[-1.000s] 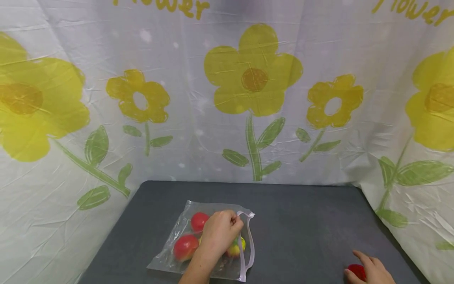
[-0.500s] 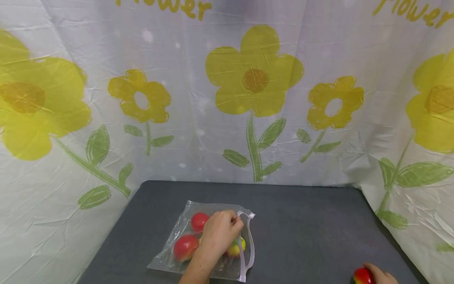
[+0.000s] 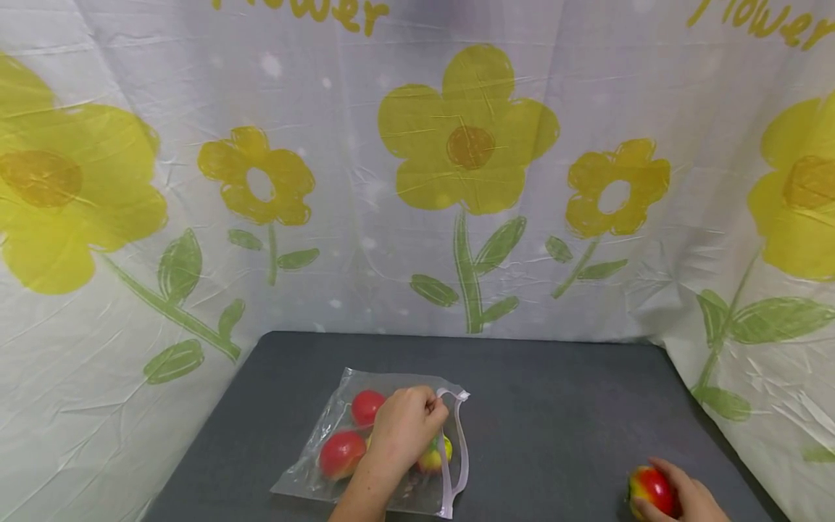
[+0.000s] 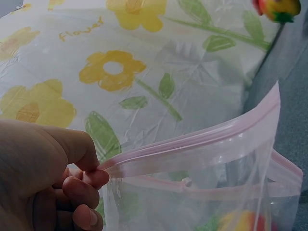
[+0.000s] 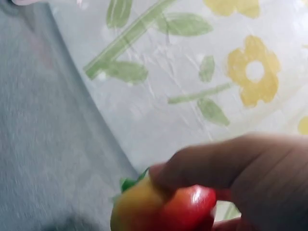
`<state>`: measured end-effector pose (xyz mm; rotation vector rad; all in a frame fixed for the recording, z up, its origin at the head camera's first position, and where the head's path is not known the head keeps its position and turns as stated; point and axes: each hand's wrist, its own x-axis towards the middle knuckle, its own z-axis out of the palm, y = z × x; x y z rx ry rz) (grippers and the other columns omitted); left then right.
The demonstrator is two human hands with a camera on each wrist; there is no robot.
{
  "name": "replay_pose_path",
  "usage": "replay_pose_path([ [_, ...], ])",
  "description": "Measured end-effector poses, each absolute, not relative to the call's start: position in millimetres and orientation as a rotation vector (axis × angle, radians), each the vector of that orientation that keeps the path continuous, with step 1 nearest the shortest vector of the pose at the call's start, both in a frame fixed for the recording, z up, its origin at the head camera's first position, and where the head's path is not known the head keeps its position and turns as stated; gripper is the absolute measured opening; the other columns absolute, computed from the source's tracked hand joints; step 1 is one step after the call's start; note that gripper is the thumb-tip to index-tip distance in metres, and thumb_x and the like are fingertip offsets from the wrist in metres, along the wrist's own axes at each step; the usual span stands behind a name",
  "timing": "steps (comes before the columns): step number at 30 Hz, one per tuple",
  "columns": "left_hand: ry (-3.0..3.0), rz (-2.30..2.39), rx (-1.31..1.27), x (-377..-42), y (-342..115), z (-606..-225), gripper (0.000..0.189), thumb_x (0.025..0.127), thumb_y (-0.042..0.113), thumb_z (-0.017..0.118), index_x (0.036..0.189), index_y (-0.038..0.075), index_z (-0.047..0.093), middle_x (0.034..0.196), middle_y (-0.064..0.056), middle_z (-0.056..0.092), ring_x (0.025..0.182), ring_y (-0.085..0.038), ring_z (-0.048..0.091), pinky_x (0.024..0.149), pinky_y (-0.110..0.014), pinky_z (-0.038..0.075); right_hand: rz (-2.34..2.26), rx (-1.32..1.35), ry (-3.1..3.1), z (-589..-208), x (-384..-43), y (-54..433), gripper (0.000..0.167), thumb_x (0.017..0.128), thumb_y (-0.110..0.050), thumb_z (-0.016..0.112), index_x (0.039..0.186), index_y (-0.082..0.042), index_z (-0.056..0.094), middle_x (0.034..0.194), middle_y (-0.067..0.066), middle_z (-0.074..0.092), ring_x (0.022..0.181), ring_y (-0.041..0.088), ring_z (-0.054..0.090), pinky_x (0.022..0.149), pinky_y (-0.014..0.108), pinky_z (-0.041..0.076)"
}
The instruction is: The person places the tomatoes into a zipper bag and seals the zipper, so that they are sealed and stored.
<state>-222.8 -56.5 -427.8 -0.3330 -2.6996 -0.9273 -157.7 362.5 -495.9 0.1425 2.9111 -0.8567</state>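
A clear zip bag (image 3: 306, 480) with a pale pink zip strip (image 4: 202, 143) lies left of the table's middle. My left hand (image 3: 404, 428) pinches the bag's edge at one end of the strip between thumb and forefinger; its mouth gapes in the left wrist view. Inside are a red round fruit (image 3: 367, 408), a larger red fruit (image 3: 342, 455) and a yellow fruit (image 3: 430, 458), partly behind my hand. At the lower right my right hand (image 3: 694, 500) grips a red-and-yellow fruit (image 5: 163, 207) with green leaves at one end, seemingly raised off the table.
A dark grey table (image 3: 541, 406) bears the bag. White sheeting (image 3: 352, 239) printed with yellow flowers hangs behind it and along both sides, close to the table's edges.
My right hand has closed round the fruit, turned it and brought it up and slightly left, so its yellow side shows. The left hand and the bag stay where they were.
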Motion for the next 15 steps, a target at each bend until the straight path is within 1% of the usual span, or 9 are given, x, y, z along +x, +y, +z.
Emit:
replay_pose_path([
  [3, -2.701, -0.926, -0.333, -223, -56, -428, 0.030, 0.084, 0.016, 0.062, 0.058, 0.019, 0.047, 0.054, 0.009, 0.039, 0.050, -0.009, 0.039, 0.047, -0.028, 0.031, -1.050, 0.009, 2.879, -489, -160, 354, 0.067, 0.090, -0.018, 0.075, 0.135, 0.020, 0.042, 0.097, 0.008, 0.066, 0.075, 0.011, 0.059, 0.066, 0.026, 0.053],
  [6, -2.708, -0.926, -0.328, -224, -56, -428, 0.030, 0.084, 0.017, 0.062, 0.058, 0.019, 0.047, 0.053, 0.009, 0.039, 0.050, -0.009, 0.039, 0.048, -0.027, 0.031, -1.161, -0.062, 2.861, -486, -160, 344, 0.067, 0.092, -0.016, 0.073, 0.138, 0.019, 0.040, 0.099, 0.008, 0.065, 0.075, 0.006, 0.059, 0.067, 0.024, 0.054],
  [8, -2.712, -0.928, -0.326, -224, -56, -429, 0.030, 0.084, 0.017, 0.062, 0.058, 0.019, 0.047, 0.053, 0.009, 0.039, 0.050, -0.009, 0.039, 0.048, -0.027, 0.031, -1.227, -0.106, 2.844, -484, -160, 336, 0.065, 0.093, -0.014, 0.072, 0.139, 0.018, 0.040, 0.101, 0.009, 0.063, 0.076, 0.005, 0.059, 0.068, 0.024, 0.054],
  [10, -2.715, -0.931, -0.326, -224, -56, -428, 0.031, 0.085, 0.018, 0.062, 0.058, 0.019, 0.047, 0.053, 0.009, 0.039, 0.050, -0.009, 0.039, 0.048, -0.027, 0.031, -1.302, -0.129, 2.798, -482, -159, 327, 0.064, 0.094, -0.014, 0.070, 0.141, 0.017, 0.039, 0.104, 0.012, 0.061, 0.079, 0.007, 0.059, 0.069, 0.025, 0.055],
  [12, -2.714, -0.931, -0.327, -224, -56, -428, 0.031, 0.085, 0.018, 0.062, 0.058, 0.019, 0.047, 0.053, 0.009, 0.038, 0.050, -0.009, 0.039, 0.048, -0.027, 0.031, -1.385, -0.093, 2.730, -478, -159, 317, 0.065, 0.095, -0.014, 0.070, 0.144, 0.014, 0.037, 0.116, 0.018, 0.056, 0.090, 0.015, 0.059, 0.072, 0.027, 0.055],
  [15, -2.704, -0.924, -0.336, -224, -56, -428, 0.030, 0.084, 0.017, 0.062, 0.058, 0.019, 0.047, 0.053, 0.009, 0.038, 0.050, -0.008, 0.037, 0.047, -0.027, 0.030, -1.487, 0.037, 2.631, -471, -160, 298, 0.070, 0.094, -0.018, 0.073, 0.148, 0.008, 0.036, 0.133, 0.027, 0.041, 0.103, 0.026, 0.055, 0.077, 0.029, 0.055],
])
